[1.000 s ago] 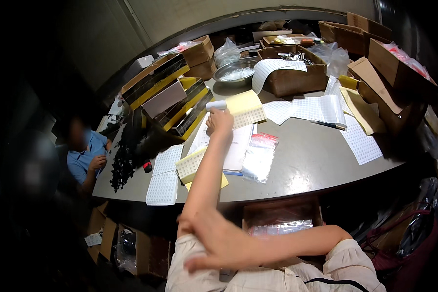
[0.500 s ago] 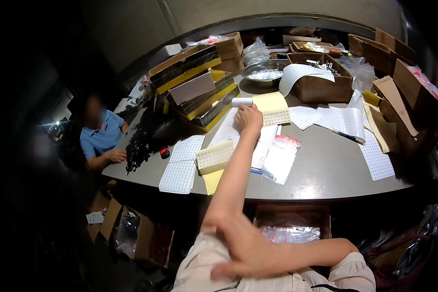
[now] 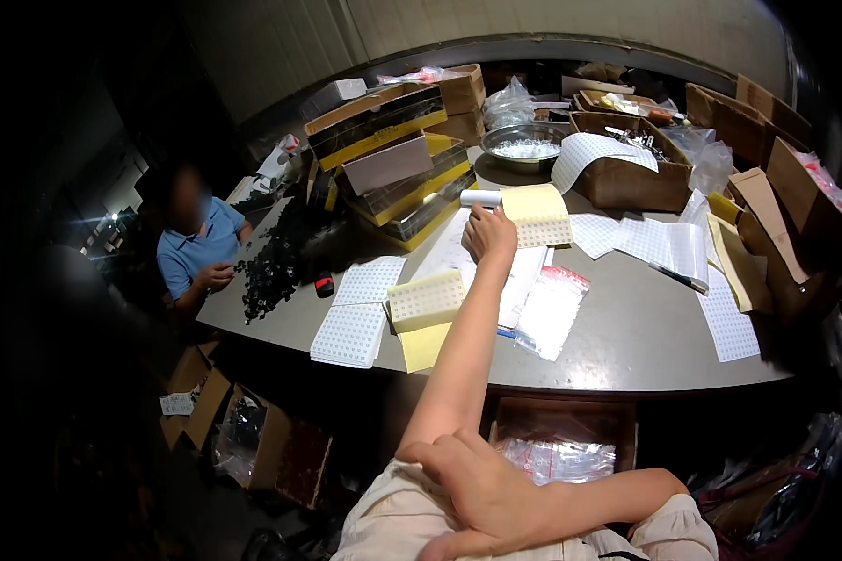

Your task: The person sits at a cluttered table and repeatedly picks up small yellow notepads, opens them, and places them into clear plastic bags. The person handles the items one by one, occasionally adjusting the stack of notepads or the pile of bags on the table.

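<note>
My left hand (image 3: 489, 234) reaches forward over white papers (image 3: 451, 245) on the table, its fingers bent at the lower edge of a small white roll (image 3: 480, 197). Whatever lies under those fingertips is hidden. Right beside the hand, a yellow sheet of small printed labels (image 3: 536, 210) lies partly curled. Across my lap comes my right hand (image 3: 496, 500), empty, with thumb spread and fingers against my left forearm near the elbow. Below the left forearm lie another yellow label sheet (image 3: 427, 301) and folded white label sheets (image 3: 349, 332).
Stacked black-and-yellow boxes (image 3: 412, 192) stand left of the left hand. Behind are a metal bowl (image 3: 524, 150) and a brown box (image 3: 627, 182). A clear bag (image 3: 552, 313) and pen (image 3: 675, 278) lie right. A person in blue (image 3: 196, 248) sits left by small black parts (image 3: 271, 280).
My right hand has moved slightly and now rests more steadily against my left forearm. The left hand stays by the white roll, its fingers slightly more raised. The whole view has shifted a little.
</note>
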`<state>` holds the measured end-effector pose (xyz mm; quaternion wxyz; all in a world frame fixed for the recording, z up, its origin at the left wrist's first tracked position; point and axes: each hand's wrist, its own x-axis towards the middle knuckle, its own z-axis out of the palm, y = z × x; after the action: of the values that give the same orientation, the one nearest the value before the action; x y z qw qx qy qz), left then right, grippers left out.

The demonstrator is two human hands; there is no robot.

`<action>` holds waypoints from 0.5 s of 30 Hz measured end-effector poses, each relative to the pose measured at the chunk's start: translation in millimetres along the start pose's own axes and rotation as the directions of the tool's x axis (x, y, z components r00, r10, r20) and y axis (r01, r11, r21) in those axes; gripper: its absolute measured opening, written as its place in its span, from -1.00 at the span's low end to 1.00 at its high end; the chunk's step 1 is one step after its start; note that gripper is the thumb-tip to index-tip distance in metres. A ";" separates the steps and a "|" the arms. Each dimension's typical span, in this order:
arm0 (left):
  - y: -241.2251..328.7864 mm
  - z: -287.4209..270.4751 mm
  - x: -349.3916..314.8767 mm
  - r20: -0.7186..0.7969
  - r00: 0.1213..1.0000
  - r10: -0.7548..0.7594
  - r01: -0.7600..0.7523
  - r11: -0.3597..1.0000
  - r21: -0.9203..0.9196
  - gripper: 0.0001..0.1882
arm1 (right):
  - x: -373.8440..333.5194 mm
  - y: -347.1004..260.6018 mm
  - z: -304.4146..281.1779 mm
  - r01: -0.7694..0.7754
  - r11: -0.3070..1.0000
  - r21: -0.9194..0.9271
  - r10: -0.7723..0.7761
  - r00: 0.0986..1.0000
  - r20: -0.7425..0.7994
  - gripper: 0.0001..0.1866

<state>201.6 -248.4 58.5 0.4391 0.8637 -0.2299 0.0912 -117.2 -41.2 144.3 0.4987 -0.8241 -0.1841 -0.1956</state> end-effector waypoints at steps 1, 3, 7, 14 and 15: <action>-2.5 -0.3 0.3 -0.003 1.000 -0.006 0.006 1.000 -0.009 -0.51 | 5.0 11.8 0.8 0.009 0.997 -0.073 -0.010 1.000 -0.020 -0.06; -4.2 -0.1 0.2 -0.023 1.000 -0.018 0.017 0.997 -0.073 -0.52 | 15.2 36.9 -5.9 -0.086 0.991 -0.098 0.079 0.994 -0.080 -0.10; 12.9 -14.6 -1.6 -0.024 0.992 -0.122 0.119 0.986 -0.114 -0.52 | 31.0 54.1 -44.1 -0.179 0.733 -0.656 0.173 0.982 -0.075 -0.01; 26.5 -18.8 -3.2 0.245 0.969 -0.017 0.017 1.000 0.001 -0.14 | -10.6 69.3 -102.9 -0.202 0.781 -0.591 -0.071 0.911 -0.406 -0.18; 35.6 -17.3 -5.8 0.302 0.953 -0.006 0.010 1.000 -0.013 0.06 | -16.8 71.3 -110.8 -0.208 0.781 -0.589 -0.078 0.903 -0.423 -0.19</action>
<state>180.3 -250.8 92.2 0.4052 0.8653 -0.2914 -0.0455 -111.5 -173.0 129.6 0.2337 -0.8847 0.0332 -0.4020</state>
